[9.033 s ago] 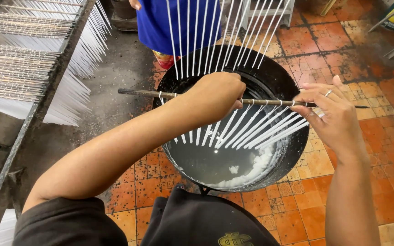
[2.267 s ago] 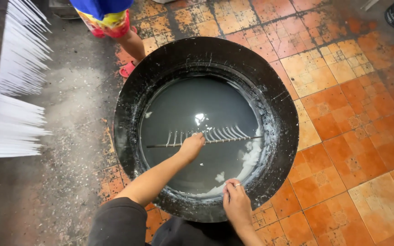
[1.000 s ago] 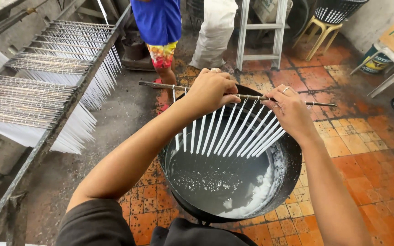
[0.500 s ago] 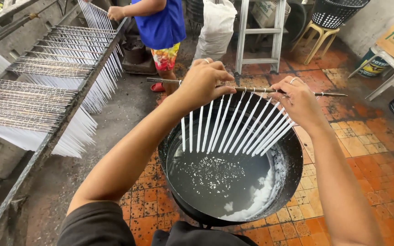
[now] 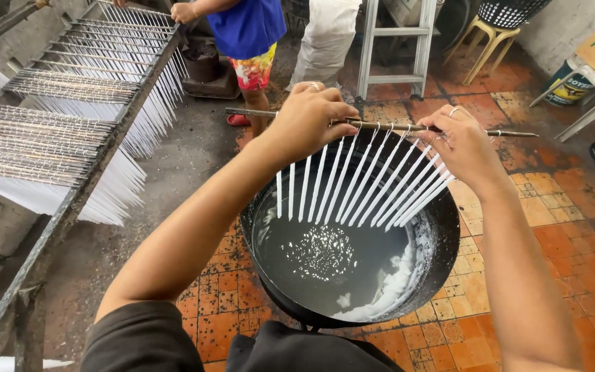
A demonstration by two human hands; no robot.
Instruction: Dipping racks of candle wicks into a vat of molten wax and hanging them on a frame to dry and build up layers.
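Dripping white candles [image 5: 352, 180] under rod [image 5: 387, 126]

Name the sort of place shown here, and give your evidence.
Probably a small candle-making workshop: thin white candles hang from a rod over a black vat of pale liquid, and a rack alongside holds many more.

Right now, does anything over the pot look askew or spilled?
Yes. The white candles hanging from the rod are not parallel: those toward the right hand slant and bunch together, while those below the left hand hang straight. White solid lumps cling to the pot's right inner wall.
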